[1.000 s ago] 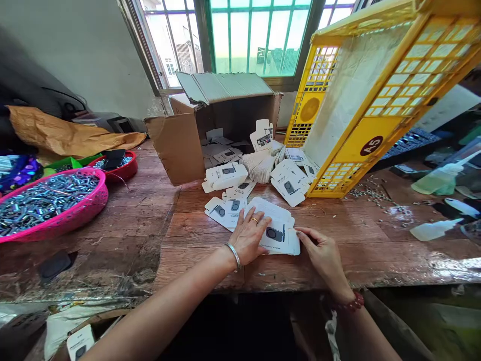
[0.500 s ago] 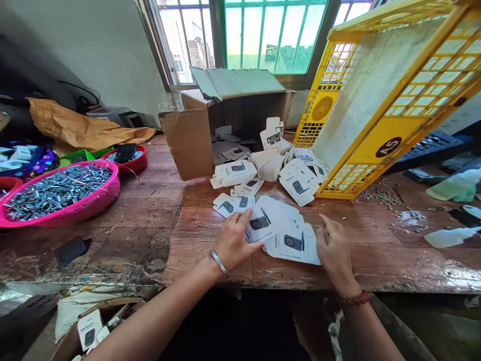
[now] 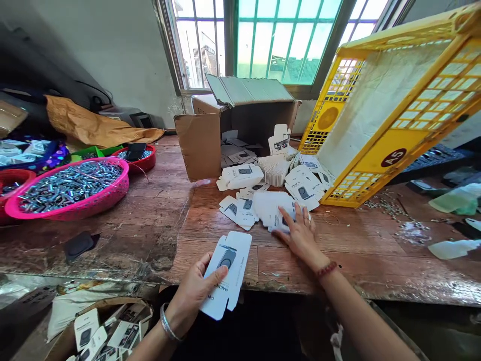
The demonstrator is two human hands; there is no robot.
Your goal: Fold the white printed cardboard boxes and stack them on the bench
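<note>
A flat white printed carton [image 3: 235, 265] with a dark device picture is gripped between the thumb and fingers of my left hand [image 3: 195, 286], at the table's front edge. My right hand [image 3: 300, 235] lies with fingers spread on a white carton [image 3: 268, 205] in the middle of the table. More flat cartons [image 3: 236, 208] lie just left of it. Behind them are a folded carton [image 3: 242, 175], a fanned stack of cartons [image 3: 274, 169] and a loose group [image 3: 302, 185] to the right.
An open cardboard box [image 3: 199, 145] stands behind the cartons. At right leans a yellow crate [image 3: 376, 165]. A pink basket of metal parts [image 3: 112, 193] and a red basket [image 3: 148, 163] sit at left. Below the table's left edge, a box holds cartons [image 3: 86, 328].
My left hand has come down toward the front edge with a carton in it. My right hand has moved left and away from me onto the carton pile. The view has shifted slightly.
</note>
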